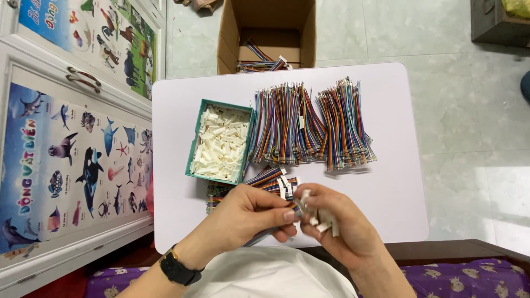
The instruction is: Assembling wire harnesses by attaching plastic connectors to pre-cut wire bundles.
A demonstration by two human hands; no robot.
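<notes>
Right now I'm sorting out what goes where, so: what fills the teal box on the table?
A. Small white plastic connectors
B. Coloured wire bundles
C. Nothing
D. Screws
A: the teal box is heaped with small white connectors, while the coloured wire bundles lie beside it on the white table.

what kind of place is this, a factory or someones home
Most likely a home used for piecework. A small white table stands on a tiled floor beside cupboard doors carrying children's animal posters, with bundles of coloured wires and a cardboard box.
</notes>
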